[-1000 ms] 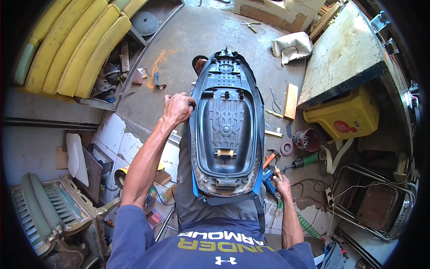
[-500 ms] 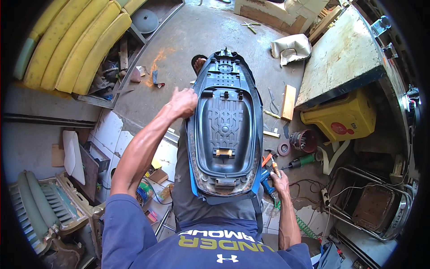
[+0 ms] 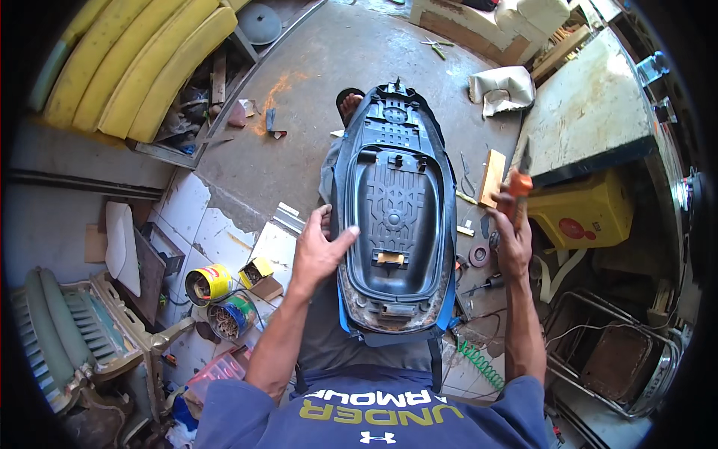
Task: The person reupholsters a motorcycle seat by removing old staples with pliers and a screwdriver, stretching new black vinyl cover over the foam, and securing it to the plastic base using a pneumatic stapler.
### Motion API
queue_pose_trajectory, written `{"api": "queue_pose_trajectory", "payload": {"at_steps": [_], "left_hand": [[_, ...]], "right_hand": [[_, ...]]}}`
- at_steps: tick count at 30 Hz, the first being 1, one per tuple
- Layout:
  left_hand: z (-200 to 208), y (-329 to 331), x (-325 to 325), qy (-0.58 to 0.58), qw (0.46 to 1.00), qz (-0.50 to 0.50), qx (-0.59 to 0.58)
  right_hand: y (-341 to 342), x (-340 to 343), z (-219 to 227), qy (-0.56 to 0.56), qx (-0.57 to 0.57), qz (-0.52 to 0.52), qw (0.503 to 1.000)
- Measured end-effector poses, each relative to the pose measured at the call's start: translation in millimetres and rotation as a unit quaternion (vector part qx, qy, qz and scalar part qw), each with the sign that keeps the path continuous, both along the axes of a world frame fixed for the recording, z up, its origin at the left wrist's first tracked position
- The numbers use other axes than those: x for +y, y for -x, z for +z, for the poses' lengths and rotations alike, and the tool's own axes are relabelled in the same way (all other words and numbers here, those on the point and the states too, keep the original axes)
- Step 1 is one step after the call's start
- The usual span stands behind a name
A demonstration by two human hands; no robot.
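Black plastic seat base (image 3: 394,217) runs lengthwise away from the person; left hand (image 3: 318,253), fingers spread, touches its left edge. Right hand (image 3: 513,241) stays off right, fist closed around an orange-handled tool (image 3: 519,182).

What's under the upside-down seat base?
The black seat base lies across the person's lap; grey trousers show below it and a sandalled foot past its far end. The legs and floor directly beneath are covered.

Looked like a cluttered upholstery workshop: yellow foam cushions (image 3: 127,67), scattered hand tools (image 3: 479,280), stained concrete floor (image 3: 329,82).
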State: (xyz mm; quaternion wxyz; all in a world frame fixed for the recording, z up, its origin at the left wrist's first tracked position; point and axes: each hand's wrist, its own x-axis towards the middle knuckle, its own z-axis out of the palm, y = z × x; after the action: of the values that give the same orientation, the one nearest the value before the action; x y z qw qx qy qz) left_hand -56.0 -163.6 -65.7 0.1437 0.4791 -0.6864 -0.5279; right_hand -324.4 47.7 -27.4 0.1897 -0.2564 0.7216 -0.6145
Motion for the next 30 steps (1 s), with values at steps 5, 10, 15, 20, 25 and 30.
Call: {"api": "queue_pose_trajectory", "payload": {"at_steps": [5, 10, 15, 20, 25, 30], "left_hand": [[-26, -18, 3, -0.117, 0.983, 0.122, 0.071], [-32, -18, 8, -0.188, 0.954, 0.154, 0.176], [-31, -19, 9, -0.207, 0.949, 0.157, 0.18], [-28, -18, 12, -0.18, 0.962, 0.156, 0.133], [-35, -21, 14, -0.175, 0.961, 0.158, 0.142], [-35, -22, 14, -0.183, 0.953, 0.155, 0.182]], "right_hand": [[-2, -104, 50, -0.342, 0.082, 0.242, 0.904], [-18, -137, 27, -0.313, 0.53, 0.451, 0.646], [-32, -156, 26, -0.252, 0.609, 0.472, 0.586], [-37, -167, 30, -0.234, 0.626, 0.498, 0.552], [-43, -151, 27, -0.283, 0.591, 0.51, 0.558], [-46, -129, 28, -0.309, 0.485, 0.493, 0.653]]}}
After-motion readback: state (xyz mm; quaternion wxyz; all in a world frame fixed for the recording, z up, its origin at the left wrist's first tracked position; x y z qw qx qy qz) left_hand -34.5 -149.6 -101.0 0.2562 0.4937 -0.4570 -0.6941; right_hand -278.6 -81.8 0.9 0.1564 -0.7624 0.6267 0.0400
